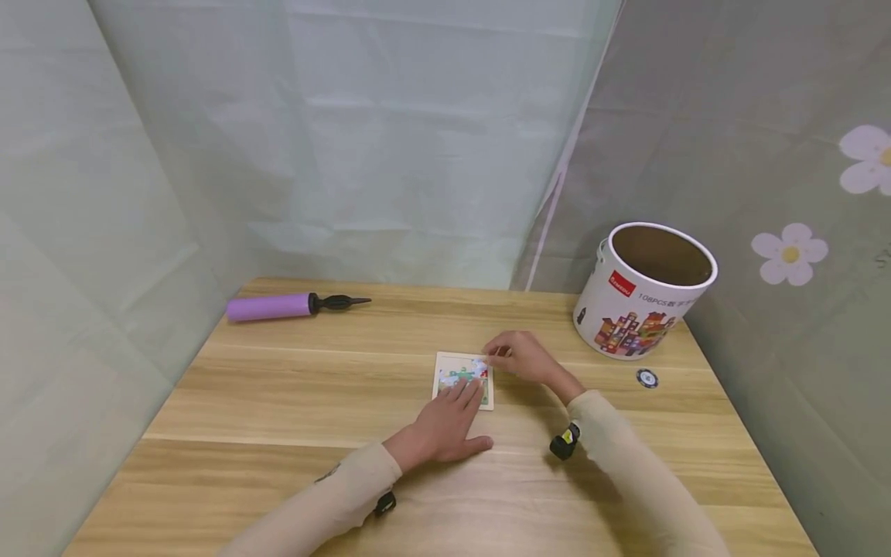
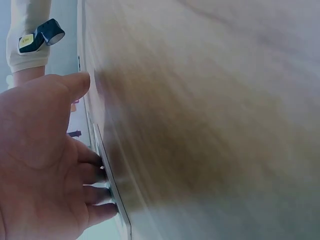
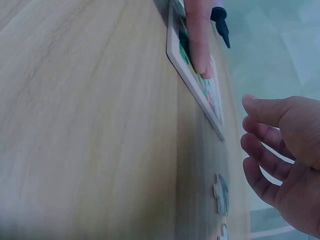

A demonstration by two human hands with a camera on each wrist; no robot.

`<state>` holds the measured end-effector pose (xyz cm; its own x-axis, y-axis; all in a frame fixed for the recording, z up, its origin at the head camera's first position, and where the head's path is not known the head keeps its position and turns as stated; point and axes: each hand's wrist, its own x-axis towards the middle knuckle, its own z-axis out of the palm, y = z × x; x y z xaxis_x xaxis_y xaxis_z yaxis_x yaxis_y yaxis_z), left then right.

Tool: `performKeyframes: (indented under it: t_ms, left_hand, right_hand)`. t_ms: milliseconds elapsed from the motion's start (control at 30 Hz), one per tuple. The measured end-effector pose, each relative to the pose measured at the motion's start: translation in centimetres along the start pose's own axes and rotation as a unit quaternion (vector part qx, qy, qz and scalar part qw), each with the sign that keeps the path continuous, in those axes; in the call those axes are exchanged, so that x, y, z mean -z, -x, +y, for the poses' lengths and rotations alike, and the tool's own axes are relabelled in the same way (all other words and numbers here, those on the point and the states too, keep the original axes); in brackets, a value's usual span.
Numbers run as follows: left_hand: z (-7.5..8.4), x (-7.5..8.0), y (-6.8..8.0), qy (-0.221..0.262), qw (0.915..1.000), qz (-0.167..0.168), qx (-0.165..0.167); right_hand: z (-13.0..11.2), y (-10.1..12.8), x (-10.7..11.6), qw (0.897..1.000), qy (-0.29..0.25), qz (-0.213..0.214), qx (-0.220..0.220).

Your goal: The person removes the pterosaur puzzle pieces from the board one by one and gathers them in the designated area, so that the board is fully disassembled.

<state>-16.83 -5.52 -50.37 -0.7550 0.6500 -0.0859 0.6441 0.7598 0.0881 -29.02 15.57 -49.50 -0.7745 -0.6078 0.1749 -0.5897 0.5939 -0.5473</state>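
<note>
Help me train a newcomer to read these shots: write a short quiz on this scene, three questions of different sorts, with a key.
1. Open question: in the head view, which hand covers part of the near edge of the puzzle board?
2. True or false: the purple pump stands upright.
3. Fill in the gap: the round chip lies just in front of the white ____.

Key
1. The left hand.
2. False; the purple pump lies on its side.
3. Bucket.
</note>
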Motion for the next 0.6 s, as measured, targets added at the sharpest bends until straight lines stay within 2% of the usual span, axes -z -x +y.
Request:
performKeyframes:
  t_ms: [267, 600]
  left_hand:
    - [-0.3, -0.2, 0.1, 0.012, 0.9998, 0.011, -0.006]
    - [-0.5, -0.7, 0.0, 0.018, 0.9997, 0.015, -0.01]
  right_hand:
    - [-0.2, -0.8, -1.2, 1.0, 0.01, -0.02, 0.009]
    - [-0.2, -1.4, -1.8, 0.996, 0.051, -0.046, 0.053]
